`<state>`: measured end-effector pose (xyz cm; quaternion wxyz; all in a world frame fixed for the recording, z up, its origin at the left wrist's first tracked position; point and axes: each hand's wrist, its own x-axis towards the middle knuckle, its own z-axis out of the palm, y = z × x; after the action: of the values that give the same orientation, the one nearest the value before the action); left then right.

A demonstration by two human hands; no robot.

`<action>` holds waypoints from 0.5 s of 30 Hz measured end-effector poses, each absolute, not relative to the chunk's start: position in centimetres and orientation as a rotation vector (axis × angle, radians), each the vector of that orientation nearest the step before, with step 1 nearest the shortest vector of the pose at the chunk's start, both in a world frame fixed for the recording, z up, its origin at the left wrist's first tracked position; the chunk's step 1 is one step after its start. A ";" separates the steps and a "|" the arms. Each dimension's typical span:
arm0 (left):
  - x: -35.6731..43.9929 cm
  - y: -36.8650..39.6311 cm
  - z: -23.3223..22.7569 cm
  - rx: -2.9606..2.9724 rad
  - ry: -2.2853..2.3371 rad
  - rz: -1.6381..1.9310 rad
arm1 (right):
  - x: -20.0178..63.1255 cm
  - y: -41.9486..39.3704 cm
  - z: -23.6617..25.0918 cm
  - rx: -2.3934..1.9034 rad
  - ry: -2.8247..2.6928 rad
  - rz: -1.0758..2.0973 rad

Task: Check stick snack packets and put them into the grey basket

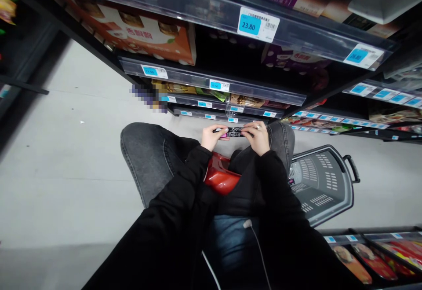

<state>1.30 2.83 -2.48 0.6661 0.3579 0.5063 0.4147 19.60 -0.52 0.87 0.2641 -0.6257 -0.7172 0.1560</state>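
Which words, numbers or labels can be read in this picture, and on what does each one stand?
"23.80": blue price tag on the top shelf rail.
Small line of print above that price: too blurred to read.
Orange box lettering: blurred, not readable.
Other blue price tags on the lower rails: too small to read.
Dark packet held by the left hand and right hand: print unreadable.

Head-worn view, steeply downward, close.

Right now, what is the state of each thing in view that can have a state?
left hand: closed on the left end of the packet.
right hand: closed on its right end.
small dark packet: held level between both hands.
grey basket: on the floor, handle down.
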 end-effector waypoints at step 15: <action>1.3 2.9 -2.3 0.985 1.105 0.904 | 19.2 -0.2 1.3 -1.847 -2.185 0.449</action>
<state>1.27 2.88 -2.31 0.6470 0.4330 0.4857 0.3974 19.23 -0.22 1.25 0.1223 -0.6329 -0.7488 0.1539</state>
